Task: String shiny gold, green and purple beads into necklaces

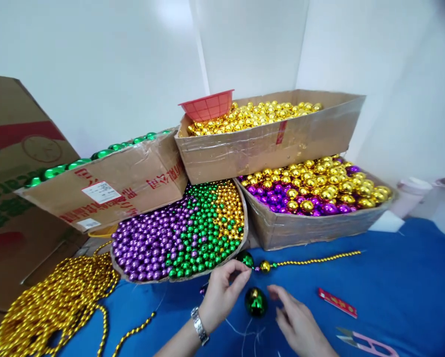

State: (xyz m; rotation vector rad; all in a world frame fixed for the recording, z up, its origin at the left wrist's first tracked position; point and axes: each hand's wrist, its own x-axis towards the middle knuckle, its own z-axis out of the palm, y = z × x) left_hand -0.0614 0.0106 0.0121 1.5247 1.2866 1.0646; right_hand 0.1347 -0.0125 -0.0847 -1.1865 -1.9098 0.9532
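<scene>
My left hand (224, 290), with a metal watch (199, 326) at its wrist, pinches finger and thumb at the near end of a bead strand (317, 260). At that end are a large green ball (245, 258), partly behind my fingers, a gold ball (265, 267) and small purple and green beads. My right hand (298, 325) is open, its fingers loosely curled and apart, just right of a loose-looking large green ball (256, 302). Thin clear thread (244, 333) trails on the blue cloth below it. A dark purple bead shows partly behind my left hand.
A box of purple, green and gold beads (246, 228) stands ahead, below boxes of green balls (133, 193) and gold balls (267, 148) with a red basket (207, 106). Right are a gold-and-purple box (311, 230), red packet (337, 303) and pink thread snips (371, 343). Gold bead strings (58, 302) lie left.
</scene>
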